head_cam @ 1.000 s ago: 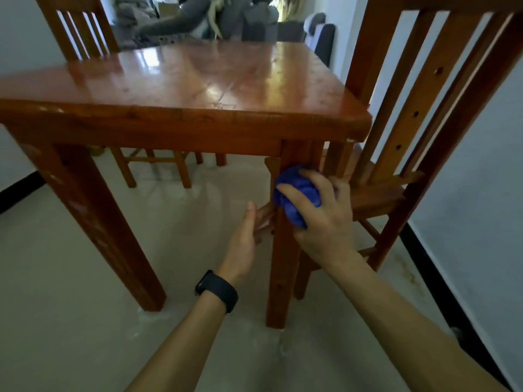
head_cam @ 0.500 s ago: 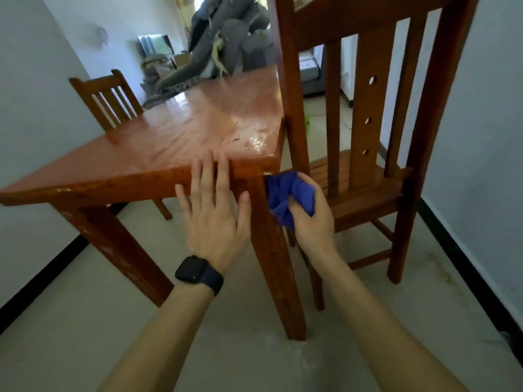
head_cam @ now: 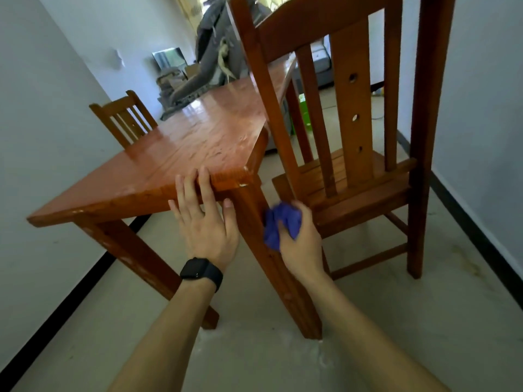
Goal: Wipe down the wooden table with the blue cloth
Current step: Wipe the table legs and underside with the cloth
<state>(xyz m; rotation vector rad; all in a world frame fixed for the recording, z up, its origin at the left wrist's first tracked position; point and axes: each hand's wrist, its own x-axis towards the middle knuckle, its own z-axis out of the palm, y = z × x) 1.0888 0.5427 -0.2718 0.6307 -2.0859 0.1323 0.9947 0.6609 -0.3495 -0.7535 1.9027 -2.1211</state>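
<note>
Right hand (head_cam: 301,244) clutching bunched blue cloth (head_cam: 280,223) against table leg (head_cam: 266,241), left hand (head_cam: 208,222) spread flat

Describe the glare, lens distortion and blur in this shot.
Head view, light: pale glare from far daylight washes the far end of the table top; head view, lens: the wide angle bows the near table leg and tilts the chair; head view, focus: the blue cloth in the right hand looks slightly soft, and the far room is hazy and overexposed.
</note>
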